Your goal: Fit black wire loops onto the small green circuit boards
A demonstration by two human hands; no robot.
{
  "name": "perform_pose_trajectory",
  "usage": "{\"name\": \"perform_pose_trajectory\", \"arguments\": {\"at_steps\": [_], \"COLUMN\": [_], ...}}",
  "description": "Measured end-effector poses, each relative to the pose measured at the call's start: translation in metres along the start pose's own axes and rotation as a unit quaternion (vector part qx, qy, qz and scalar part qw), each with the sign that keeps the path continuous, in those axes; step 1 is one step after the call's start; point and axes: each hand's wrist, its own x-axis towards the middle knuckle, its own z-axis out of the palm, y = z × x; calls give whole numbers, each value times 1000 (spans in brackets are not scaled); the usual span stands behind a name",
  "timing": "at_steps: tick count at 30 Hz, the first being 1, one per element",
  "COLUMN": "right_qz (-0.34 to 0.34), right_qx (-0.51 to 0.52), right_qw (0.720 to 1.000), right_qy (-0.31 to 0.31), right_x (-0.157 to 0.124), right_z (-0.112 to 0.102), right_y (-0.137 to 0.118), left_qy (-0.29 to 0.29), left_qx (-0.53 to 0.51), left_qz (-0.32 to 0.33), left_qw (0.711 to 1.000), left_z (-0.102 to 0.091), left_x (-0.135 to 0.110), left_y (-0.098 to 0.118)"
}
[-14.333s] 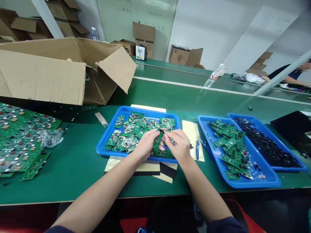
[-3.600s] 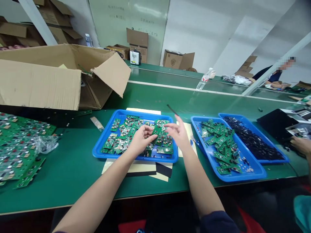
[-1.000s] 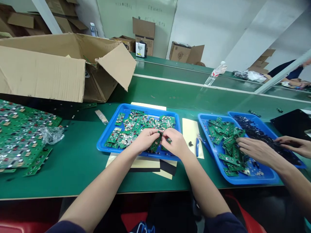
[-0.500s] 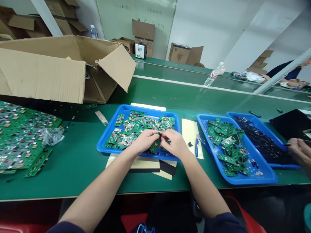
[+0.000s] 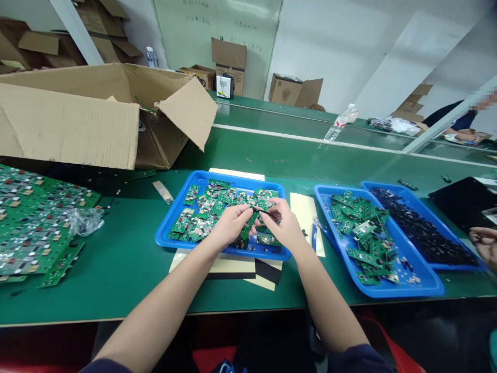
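Note:
My left hand [image 5: 233, 224] is closed around one end of a small green circuit board [image 5: 247, 228], held tilted over the near right part of a blue tray [image 5: 165, 239]. Close beside it, my right hand [image 5: 282, 223] pinches a thin dark piece [image 5: 266, 212] that reaches to the board's upper end. The piece's exact kind is too small to make out. Many similar boards [image 5: 205, 204] lie loose in the tray beneath both hands. Another board [image 5: 267, 239] rests below my right fingers.
Blue-handled cutters [image 5: 314, 235] lie on yellowish paper [image 5: 301, 202]. Rightward stand a tray of boards [image 5: 419, 287] and one of black parts [image 5: 419, 223]. A co-worker's hand [image 5: 485, 243] shows at the right edge. Leftward are large board panels [image 5: 34, 223] and an open carton [image 5: 70, 124].
My right hand has drawn slightly up and right from the board, and a thin dark piece now shows in its fingers. The co-worker's hand has moved toward the right edge.

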Motion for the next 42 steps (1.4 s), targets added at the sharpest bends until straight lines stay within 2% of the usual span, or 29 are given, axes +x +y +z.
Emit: {"name": "perform_pose_trajectory", "arguments": {"at_steps": [3, 6, 10, 17, 20, 23, 26, 28, 31, 33, 37, 42], "right_qz": [-66, -111, -136, -145, -143, -164, -168, -137, -72, -50, -103, -145], "right_qx": [26, 0, -15, -19, -25, -23, 25, 73, 104, 89, 37, -16], "right_qw": [997, 994, 989, 987, 986, 983, 983, 983, 979, 982, 989, 985], "right_qy": [-9, 20, 58, 72, 77, 77, 75, 98, 161, 161, 98, 95], "right_x": [1, 2, 2, 2, 1, 0, -1, 0, 1, 1, 0, 0], "right_z": [-1, 0, 0, -2, -1, 2, 4, 3, 0, -2, 0, 4], "right_y": [-1, -4, -6, -7, -7, -7, -6, -5, -2, -2, -5, -8], "left_qy": [-4, 4, 24, 24, 3, -43, -86, -69, -8, -1, -19, -47], "left_qx": [-11, -30, -39, -25, -4, 12, 30, 34, 40, 67, 188, 275], "left_qz": [4, -7, -18, -32, -29, -35, -37, -27, 8, 32, 90, 145], "left_qw": [1000, 1000, 999, 999, 1000, 998, 995, 997, 999, 997, 978, 949], "left_z": [-1, 0, 1, 2, 1, 0, 0, 0, -1, -2, -5, -4], "left_x": [0, 0, 0, 0, -1, -3, -5, -4, -2, 0, 0, -2], "left_y": [0, 0, -1, -1, 0, 2, 4, 3, 1, 0, 1, 1]}}
